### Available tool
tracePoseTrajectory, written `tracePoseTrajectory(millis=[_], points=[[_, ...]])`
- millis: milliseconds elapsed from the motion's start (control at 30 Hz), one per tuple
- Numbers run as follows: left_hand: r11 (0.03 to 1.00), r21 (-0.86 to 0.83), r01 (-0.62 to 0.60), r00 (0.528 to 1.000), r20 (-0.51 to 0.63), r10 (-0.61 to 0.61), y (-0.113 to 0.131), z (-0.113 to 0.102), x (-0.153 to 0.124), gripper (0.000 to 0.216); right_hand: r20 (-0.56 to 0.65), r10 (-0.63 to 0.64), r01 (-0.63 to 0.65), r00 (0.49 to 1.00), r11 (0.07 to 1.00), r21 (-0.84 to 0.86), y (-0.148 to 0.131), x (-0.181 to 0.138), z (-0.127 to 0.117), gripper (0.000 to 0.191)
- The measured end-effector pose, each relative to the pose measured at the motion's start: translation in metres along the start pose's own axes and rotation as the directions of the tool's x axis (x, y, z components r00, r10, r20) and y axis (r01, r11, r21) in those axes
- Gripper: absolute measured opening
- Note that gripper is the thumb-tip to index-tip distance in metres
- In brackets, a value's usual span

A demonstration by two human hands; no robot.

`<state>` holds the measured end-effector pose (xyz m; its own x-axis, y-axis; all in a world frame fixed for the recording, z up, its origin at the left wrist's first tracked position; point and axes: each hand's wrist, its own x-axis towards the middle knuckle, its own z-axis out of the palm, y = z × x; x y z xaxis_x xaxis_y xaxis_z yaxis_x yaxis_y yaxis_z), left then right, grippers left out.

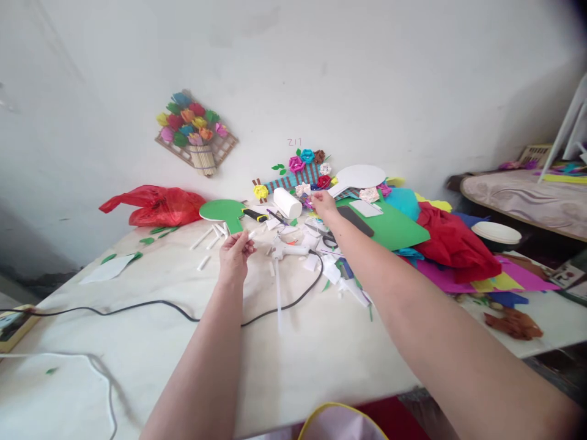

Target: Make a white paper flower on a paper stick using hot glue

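Note:
My left hand [236,252] is raised a little over the table, its fingertips pinched on a small white piece [252,234] that looks like paper. My right hand [324,205] reaches farther out, among the paper flowers and scraps, with thumb and finger pressed together; whatever lies between them is too small to make out. Between the hands stands a white roll [287,203]. Nearer to me, a white glue gun [291,250] rests with a clear glue stick [279,299] in it. Scissors [329,238] and a yellow-black utility knife [254,215] lie among white scraps.
A black cord [151,304] crosses the table. Green paddle-shaped card [222,211], short white rolls [202,238] and a red plastic bag [167,206] are at left. At right lie a phone [355,221], green sheet [398,229] and red crepe paper [452,241]. Paper flowers [298,164] lean on the wall.

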<state>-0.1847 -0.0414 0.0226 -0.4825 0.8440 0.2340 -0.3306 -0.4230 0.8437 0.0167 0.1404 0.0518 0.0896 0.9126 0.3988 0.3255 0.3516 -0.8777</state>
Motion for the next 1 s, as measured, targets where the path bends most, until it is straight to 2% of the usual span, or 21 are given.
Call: tracePoseTrajectory(millis=[67, 133, 200, 267, 367, 467, 500, 567, 667, 733, 833, 1000], points=[[1.0, 0.005, -0.003, 1.0, 0.0, 0.003, 0.0, 0.0, 0.0, 0.03, -0.037, -0.053, 0.049, 0.998, 0.993, -0.103, 0.0, 0.01, -0.006, 0.021], [1.0, 0.012, -0.004, 1.0, 0.0, 0.004, 0.0, 0.0, 0.0, 0.03, 0.014, -0.048, 0.05, 0.999, 0.97, -0.24, -0.002, 0.015, -0.014, 0.024], [1.0, 0.021, -0.005, 1.0, -0.001, 0.005, 0.0, 0.001, -0.001, 0.031, 0.104, 0.02, 0.029, 0.994, 0.893, -0.448, -0.005, 0.016, -0.022, 0.02], [1.0, 0.026, -0.013, 1.0, -0.004, 0.013, 0.0, 0.002, -0.001, 0.031, 0.109, 0.041, 0.034, 0.993, 0.797, -0.603, -0.008, 0.013, -0.027, 0.018], [0.999, 0.028, -0.03, 1.0, 0.006, 0.03, -0.001, 0.004, -0.002, 0.033, 0.075, -0.006, 0.054, 0.997, 0.759, -0.648, -0.016, 0.001, -0.028, 0.027], [0.998, 0.048, -0.046, 0.999, 0.021, 0.045, -0.002, 0.005, -0.002, 0.035, 0.107, -0.029, 0.079, 0.994, 0.86, -0.504, -0.029, -0.026, -0.019, 0.023], [0.997, 0.058, -0.052, 0.998, 0.026, 0.051, -0.002, 0.005, -0.002, 0.036, 0.157, -0.03, 0.091, 0.987, 0.915, -0.392, -0.035, -0.038, -0.015, 0.021], [0.995, 0.077, -0.064, 0.997, 0.042, 0.061, -0.003, 0.007, -0.003, 0.037, 0.286, 0.003, 0.03, 0.958, 0.993, -0.113, -0.046, -0.067, -0.007, 0.022], [0.992, 0.101, -0.077, 0.995, 0.07, 0.07, -0.003, 0.012, -0.006, 0.036, 0.45, -0.021, -0.049, 0.893, 0.989, 0.143, -0.058, -0.109, 0.002, 0.022], [0.99, 0.114, -0.077, 0.994, 0.086, 0.068, -0.002, 0.015, -0.008, 0.035, 0.513, -0.099, -0.027, 0.852, 0.972, 0.232, -0.06, -0.13, 0.008, 0.02], [0.989, 0.128, -0.076, 0.992, 0.11, 0.062, -0.001, 0.021, -0.012, 0.035, 0.47, -0.232, 0.082, 0.852, 0.944, 0.318, -0.055, -0.144, 0.015, 0.03], [0.985, 0.155, -0.076, 0.987, 0.148, 0.053, -0.001, 0.026, -0.015, 0.035, 0.368, -0.313, 0.191, 0.876, 0.924, 0.331, -0.041, -0.147, 0.02, 0.032]])
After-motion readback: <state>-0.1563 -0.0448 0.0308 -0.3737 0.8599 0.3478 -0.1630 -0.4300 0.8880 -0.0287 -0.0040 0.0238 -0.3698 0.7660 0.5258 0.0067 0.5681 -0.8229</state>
